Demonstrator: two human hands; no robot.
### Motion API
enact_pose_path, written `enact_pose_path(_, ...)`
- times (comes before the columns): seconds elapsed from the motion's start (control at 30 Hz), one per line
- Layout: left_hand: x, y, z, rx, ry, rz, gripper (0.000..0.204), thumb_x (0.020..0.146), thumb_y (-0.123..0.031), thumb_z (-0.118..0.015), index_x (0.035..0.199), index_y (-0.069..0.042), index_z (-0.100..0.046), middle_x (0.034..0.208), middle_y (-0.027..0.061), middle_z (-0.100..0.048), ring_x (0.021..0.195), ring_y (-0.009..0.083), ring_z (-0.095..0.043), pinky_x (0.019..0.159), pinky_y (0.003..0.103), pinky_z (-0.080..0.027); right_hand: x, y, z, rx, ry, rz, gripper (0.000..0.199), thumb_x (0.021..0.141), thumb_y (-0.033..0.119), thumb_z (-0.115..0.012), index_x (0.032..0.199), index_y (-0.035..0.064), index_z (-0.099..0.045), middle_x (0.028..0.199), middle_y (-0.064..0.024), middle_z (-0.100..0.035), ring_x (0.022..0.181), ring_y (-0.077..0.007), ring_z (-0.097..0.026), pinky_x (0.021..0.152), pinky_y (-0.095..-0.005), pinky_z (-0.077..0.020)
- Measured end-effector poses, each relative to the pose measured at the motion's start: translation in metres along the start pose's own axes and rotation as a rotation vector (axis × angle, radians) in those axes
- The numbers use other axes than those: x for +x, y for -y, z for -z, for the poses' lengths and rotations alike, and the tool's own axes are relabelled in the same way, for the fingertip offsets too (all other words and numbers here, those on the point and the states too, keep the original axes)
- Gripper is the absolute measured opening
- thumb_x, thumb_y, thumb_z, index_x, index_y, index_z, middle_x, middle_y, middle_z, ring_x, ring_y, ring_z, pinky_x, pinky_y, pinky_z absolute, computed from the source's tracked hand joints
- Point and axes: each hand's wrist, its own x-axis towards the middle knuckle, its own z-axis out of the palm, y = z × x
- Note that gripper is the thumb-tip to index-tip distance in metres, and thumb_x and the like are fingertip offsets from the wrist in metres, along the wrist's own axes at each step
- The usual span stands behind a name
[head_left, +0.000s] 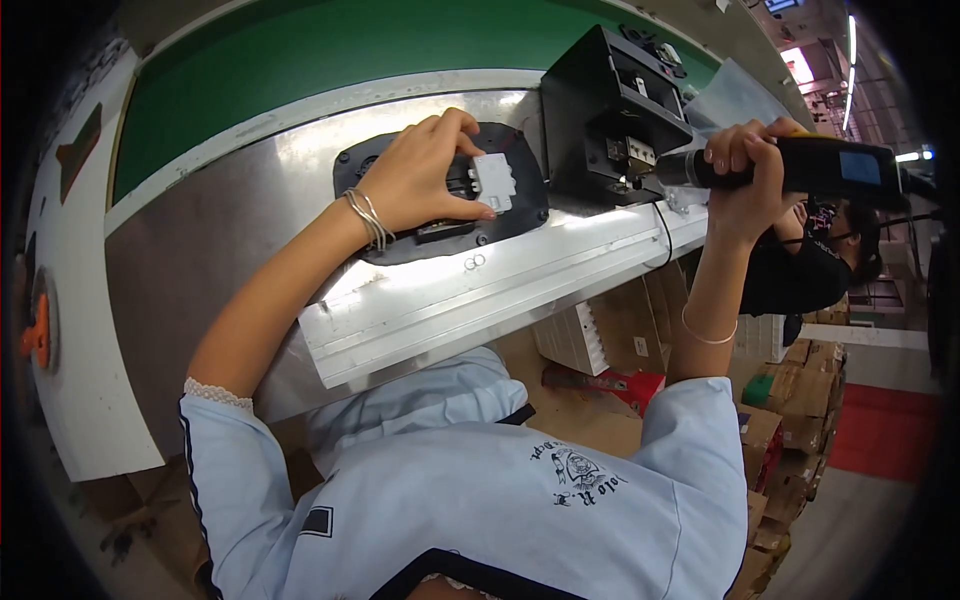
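Broadly, a metal workbench (pixel 190 260) bears a black open-fronted box (pixel 580 110) at one o'clock and a black rounded plate (pixel 525 215) at twelve; at two, the right hand (pixel 748 165) wraps around a power screwdriver (pixel 835 170). On the plate's three-o'clock side, the left hand (pixel 425 175) brackets a white plastic block (pixel 494 183), thumb and forefinger parted; whether gripped, I cannot tell.

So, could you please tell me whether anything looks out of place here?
Only two small, pale ring shapes on the silver metal bench edge, near the black rounded plate; they look stray, though I cannot tell whether they are loose parts or marks.
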Motion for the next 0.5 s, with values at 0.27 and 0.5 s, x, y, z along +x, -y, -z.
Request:
enact_pose_path(0.27,0.002,-0.004,0.001,-0.012,0.007,0.025,0.082,0.057,-0.046,-0.083,0.111,0.000,-0.044,0.102,0.0130,-0.065,0.106,0.0293,-0.055,0.093,0.036,-0.042,-0.001,-0.023,0.010,-0.027,-0.101,-0.019,0.016,0.076,-0.005,-0.052,0.087,0.0043,-0.046,0.060,-0.0058,-0.043,0.046,-0.0148,-0.041,0.051,-0.0306,-0.0391)
enact_pose_path(0.5,0.001,0.001,-0.003,0.008,-0.018,-0.012,0.079,0.058,-0.045,-0.083,0.110,0.000,-0.044,0.101,0.0124,-0.065,0.102,0.0299,-0.056,0.093,0.037,-0.042,-0.013,-0.013,0.003,-0.052,-0.088,-0.132,0.018,0.078,-0.001,-0.050,0.093,0.0036,-0.043,0.057,-0.0032,-0.038,0.045,-0.0141,-0.039,0.049,-0.0294,-0.0381)
